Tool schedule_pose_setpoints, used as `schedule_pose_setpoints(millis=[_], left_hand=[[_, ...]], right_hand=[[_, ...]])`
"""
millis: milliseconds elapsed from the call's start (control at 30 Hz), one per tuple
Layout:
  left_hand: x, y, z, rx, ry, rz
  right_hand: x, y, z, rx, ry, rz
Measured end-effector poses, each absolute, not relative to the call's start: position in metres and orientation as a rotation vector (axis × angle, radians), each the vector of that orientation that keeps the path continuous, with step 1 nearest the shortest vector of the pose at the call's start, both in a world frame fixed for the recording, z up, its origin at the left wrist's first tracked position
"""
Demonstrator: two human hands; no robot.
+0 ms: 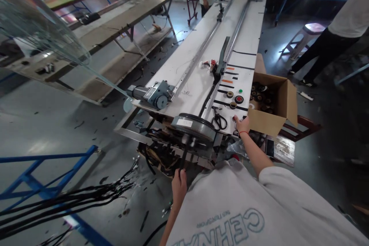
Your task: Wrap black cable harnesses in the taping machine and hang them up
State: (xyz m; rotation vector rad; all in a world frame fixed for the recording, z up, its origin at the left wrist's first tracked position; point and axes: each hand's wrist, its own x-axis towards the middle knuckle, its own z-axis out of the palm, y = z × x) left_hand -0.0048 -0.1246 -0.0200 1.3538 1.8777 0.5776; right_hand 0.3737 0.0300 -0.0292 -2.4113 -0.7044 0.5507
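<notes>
My left hand [179,182] is closed around a dark cable [185,153] just below a grey wheel-shaped drum [193,126] at the near end of the long white table. My right hand [243,125] rests at the table's near right corner, a digit stretched out onto a small red button [233,118]; its other fingers are partly hidden. Left of it lie black scissors [219,121]. Farther up are a larger red button [239,99], a green button [240,91] and tape rolls [233,105]. A black cable [206,100] runs along the metal rail from the drum to a clamp [221,61].
A cardboard box [269,123] of tape rolls stands right of the table [173,73]. A motor [141,93] is mounted at its left corner. Black cables hang over a blue rack [57,157]. A fan cage [43,19] is upper left. Two people stand nearby.
</notes>
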Motion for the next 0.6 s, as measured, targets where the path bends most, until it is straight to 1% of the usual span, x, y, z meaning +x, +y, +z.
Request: schedule_pose_setpoints(millis=[133,367,467,533,567,600], left_hand=[[0.007,-0.112,-0.022,1.327,1.853,0.781],[0.020,-0.084,-0.017,1.352,1.836,0.846],[0.025,-0.071,-0.015,1.342,1.774,0.885],[0.027,-0.063,-0.015,1.275,1.719,0.934],[0.029,-0.059,-0.016,1.220,1.691,0.952],[0.029,-0.054,-0.016,1.154,1.665,0.962]], right_hand=[[0.373,0.030,-0.028,-2.413,-0.714,0.558],[0.371,0.029,-0.015,-2.428,-0.726,0.582],[0.365,0.039,0.006,-2.464,-0.915,0.376],[0.354,0.053,0.026,-2.377,-1.139,0.239],[0.346,0.062,0.038,-2.283,-1.258,0.253],[0.337,0.073,0.049,-2.171,-1.366,0.332]])
